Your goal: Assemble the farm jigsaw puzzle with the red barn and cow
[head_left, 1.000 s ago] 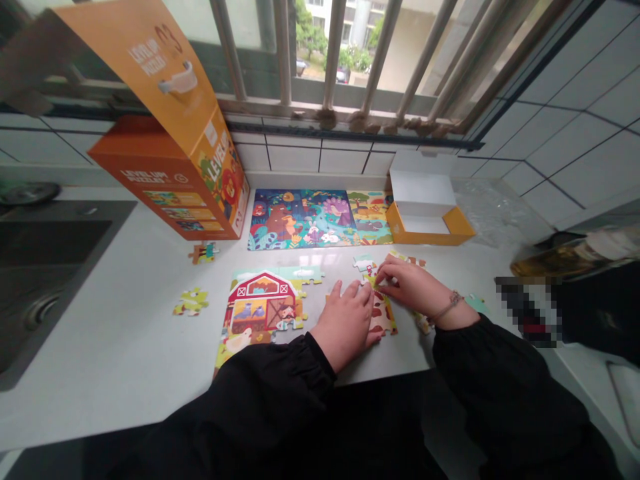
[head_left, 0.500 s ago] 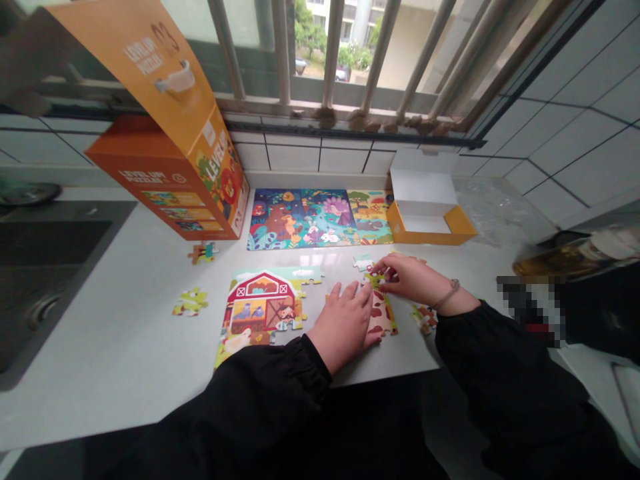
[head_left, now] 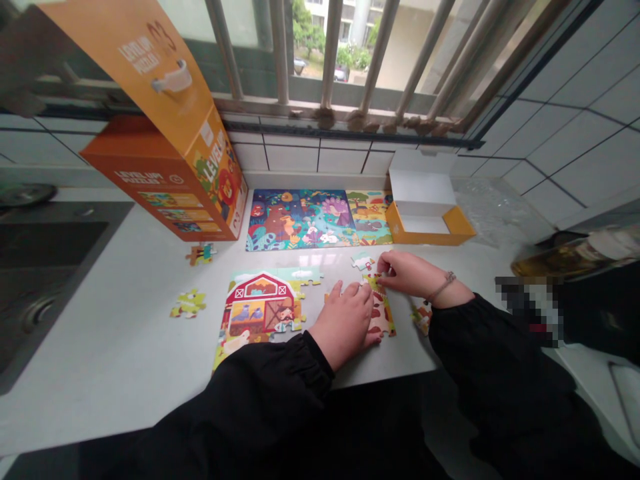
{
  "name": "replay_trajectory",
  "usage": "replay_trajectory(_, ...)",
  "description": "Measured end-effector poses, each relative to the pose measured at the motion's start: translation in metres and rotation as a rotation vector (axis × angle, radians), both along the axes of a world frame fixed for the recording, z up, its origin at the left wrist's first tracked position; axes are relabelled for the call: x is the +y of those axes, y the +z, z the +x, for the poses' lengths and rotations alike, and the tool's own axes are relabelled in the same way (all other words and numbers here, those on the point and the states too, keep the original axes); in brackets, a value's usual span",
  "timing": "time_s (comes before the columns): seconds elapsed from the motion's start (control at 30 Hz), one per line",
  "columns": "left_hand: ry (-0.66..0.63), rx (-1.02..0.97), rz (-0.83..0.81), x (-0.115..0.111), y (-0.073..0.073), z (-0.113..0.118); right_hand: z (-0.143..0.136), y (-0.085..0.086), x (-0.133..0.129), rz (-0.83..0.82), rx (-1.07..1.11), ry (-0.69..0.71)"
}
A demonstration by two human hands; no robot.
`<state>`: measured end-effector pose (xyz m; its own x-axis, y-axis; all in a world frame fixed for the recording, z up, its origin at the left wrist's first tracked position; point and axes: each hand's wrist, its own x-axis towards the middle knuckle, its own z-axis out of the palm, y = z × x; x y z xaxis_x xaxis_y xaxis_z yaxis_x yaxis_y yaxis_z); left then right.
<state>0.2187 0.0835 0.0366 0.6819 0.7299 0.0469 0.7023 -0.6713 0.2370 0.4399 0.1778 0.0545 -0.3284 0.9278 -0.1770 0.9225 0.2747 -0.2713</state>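
Note:
My left hand (head_left: 345, 323) lies flat with its fingers stretched out, over a joined group of puzzle pieces with a brown-spotted cow pattern (head_left: 385, 319); it hides part of that group. At the group's upper right edge, my right hand (head_left: 407, 273) has its fingers bent and closed on a yellow-green puzzle piece (head_left: 373, 281), mostly at its side. To the left sits the joined part of a farm puzzle (head_left: 260, 300) with a red barn, partly behind my left sleeve. A pale loose piece (head_left: 363, 262) lies just above the cow group. Another loose piece (head_left: 421, 315) shows beside my right sleeve.
Loose pieces (head_left: 189, 303) lie left of the barn, with another piece (head_left: 201, 254) by the tall orange puzzle box (head_left: 165, 193). Behind are a finished animal puzzle (head_left: 300, 220), an open yellow box (head_left: 433, 230) and clear plastic wrap (head_left: 490, 210). A sink (head_left: 50, 280) is at left.
My right hand has shifted slightly, and its fingertips have drawn back to the right edge of the yellow-green piece, showing more of it. My left hand stays in place.

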Motion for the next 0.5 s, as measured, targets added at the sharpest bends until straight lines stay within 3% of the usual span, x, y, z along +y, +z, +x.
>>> replay_trajectory(0.13, -0.008, -0.005, -0.01, 0.001, 0.002, -0.002, -0.022, -0.002, 0.014, 0.116, -0.007, -0.137)
replay_trajectory(0.3, -0.008, -0.005, 0.005, 0.001, 0.001, -0.002, -0.048, -0.006, 0.029, 0.052, -0.07, -0.195)
replay_trajectory(0.5, -0.008, -0.019, 0.002, 0.0, -0.003, -0.002, -0.029, 0.002, 0.037, -0.054, -0.022, -0.219)
